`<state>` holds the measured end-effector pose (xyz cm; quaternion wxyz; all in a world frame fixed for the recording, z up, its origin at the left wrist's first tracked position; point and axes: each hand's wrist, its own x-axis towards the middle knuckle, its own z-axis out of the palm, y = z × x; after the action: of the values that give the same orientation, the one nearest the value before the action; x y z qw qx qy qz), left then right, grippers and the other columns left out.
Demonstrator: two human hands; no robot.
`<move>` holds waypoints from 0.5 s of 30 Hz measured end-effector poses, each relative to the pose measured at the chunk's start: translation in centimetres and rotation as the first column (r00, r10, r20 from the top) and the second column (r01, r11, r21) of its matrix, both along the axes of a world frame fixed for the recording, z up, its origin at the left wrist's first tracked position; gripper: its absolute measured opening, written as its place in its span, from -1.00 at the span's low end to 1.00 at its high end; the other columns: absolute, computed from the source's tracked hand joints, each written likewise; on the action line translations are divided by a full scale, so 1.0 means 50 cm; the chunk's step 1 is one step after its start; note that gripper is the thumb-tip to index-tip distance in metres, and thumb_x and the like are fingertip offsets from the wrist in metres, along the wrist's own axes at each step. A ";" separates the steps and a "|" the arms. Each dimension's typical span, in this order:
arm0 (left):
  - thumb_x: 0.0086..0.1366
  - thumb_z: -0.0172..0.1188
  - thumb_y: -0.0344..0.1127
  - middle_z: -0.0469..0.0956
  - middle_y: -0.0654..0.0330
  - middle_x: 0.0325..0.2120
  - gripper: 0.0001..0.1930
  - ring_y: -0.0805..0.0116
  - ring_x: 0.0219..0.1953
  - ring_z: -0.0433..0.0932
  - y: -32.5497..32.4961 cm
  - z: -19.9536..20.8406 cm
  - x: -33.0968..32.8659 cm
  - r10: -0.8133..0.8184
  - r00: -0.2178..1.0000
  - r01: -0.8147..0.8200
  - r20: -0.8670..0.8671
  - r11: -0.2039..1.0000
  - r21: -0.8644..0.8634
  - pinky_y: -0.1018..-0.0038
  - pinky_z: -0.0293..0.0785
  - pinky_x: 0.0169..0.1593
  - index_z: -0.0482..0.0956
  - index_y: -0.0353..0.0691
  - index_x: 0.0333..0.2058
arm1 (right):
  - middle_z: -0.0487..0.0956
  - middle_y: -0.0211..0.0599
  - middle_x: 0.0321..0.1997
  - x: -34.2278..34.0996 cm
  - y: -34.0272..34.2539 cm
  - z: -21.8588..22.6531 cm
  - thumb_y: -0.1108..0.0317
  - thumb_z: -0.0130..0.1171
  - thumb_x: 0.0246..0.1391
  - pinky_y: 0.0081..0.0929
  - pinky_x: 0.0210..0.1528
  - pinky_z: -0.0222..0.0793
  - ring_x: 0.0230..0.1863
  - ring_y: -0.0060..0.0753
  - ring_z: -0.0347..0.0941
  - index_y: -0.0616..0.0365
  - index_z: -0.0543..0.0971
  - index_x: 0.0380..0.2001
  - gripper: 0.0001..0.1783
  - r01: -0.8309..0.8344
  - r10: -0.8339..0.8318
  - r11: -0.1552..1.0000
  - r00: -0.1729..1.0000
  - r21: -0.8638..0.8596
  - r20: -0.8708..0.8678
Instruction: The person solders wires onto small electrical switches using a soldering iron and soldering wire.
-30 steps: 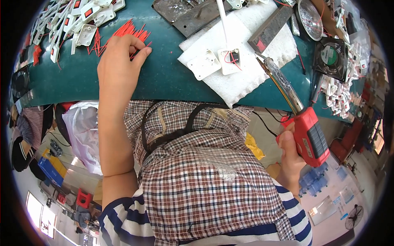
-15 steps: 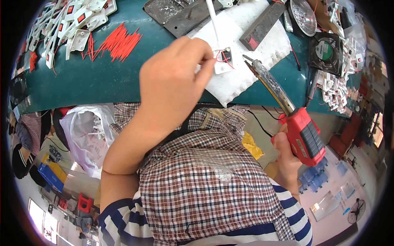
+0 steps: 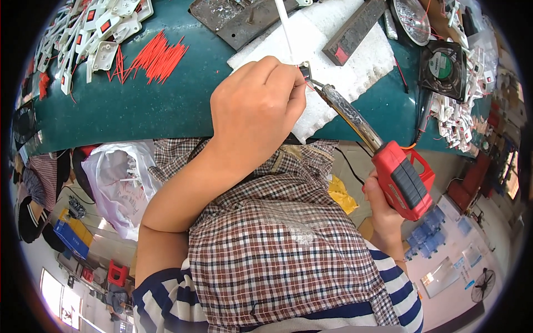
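Observation:
My left hand (image 3: 258, 105) is closed in a pinch above the white pad (image 3: 363, 75), its fingertips at a thin red wire (image 3: 310, 86). The wire meets a small black switch (image 3: 304, 70) on a white plastic piece with a long stem (image 3: 285, 28); the hand covers most of that piece. In my right hand (image 3: 383, 208), closed round its handle, is a red soldering gun (image 3: 402, 180). Its tip (image 3: 315, 83) is by the switch and the wire, close to my left fingertips. Whether the tip touches them I cannot tell.
Loose red wires (image 3: 158, 60) and a pile of white plastic pieces (image 3: 102, 28) lie left on the green table (image 3: 139, 114). A dark bar (image 3: 354, 32), a metal dish (image 3: 411, 21), a black fan (image 3: 442, 69) and more white parts (image 3: 452, 122) are right. A plastic bag (image 3: 119, 186) hangs below.
The soldering gun has moved left and its tip has come to the switch. My left hand has shifted right and slightly down, now covering more of the white piece.

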<state>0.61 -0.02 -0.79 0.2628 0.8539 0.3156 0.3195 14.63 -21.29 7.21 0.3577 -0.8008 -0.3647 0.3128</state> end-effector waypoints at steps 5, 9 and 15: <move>-0.04 0.33 -0.50 0.54 0.28 -0.58 -0.88 0.37 -0.54 0.55 -0.001 0.003 0.001 -0.005 1.000 0.005 -0.002 1.000 -0.004 0.50 0.40 -0.47 0.54 -0.20 -0.51 | 0.49 -0.34 -0.44 0.000 -0.002 -0.006 0.64 0.21 -0.04 -0.68 -0.54 0.32 -0.56 -0.62 0.39 0.29 0.49 -0.18 -0.71 -0.003 0.003 1.000 1.000 0.016 0.002; -0.04 0.32 -0.50 0.53 0.28 -0.58 -0.88 0.37 -0.54 0.54 -0.001 0.006 0.001 -0.009 1.000 0.009 -0.010 1.000 -0.005 0.50 0.40 -0.47 0.55 -0.20 -0.52 | 0.49 -0.34 -0.44 0.000 0.002 -0.005 0.65 0.20 -0.04 -0.68 -0.54 0.32 -0.56 -0.62 0.39 0.29 0.49 -0.17 -0.70 -0.002 0.002 1.000 1.000 0.015 -0.012; -0.05 0.31 -0.50 0.53 0.29 -0.59 -0.88 0.38 -0.55 0.54 0.001 0.002 -0.002 -0.016 1.000 0.016 -0.007 1.000 -0.001 0.49 0.39 -0.48 0.54 -0.20 -0.52 | 0.60 -0.28 -0.40 -0.012 0.017 0.012 0.53 0.34 -0.12 -0.54 -0.35 0.40 -0.43 -0.47 0.51 0.28 0.60 -0.20 -0.68 0.141 -0.149 0.987 0.984 -0.080 -0.098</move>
<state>0.49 0.01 -0.69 0.2649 0.8574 0.3098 0.3142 14.05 -20.42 7.79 0.3685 -0.8204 -0.2747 0.3400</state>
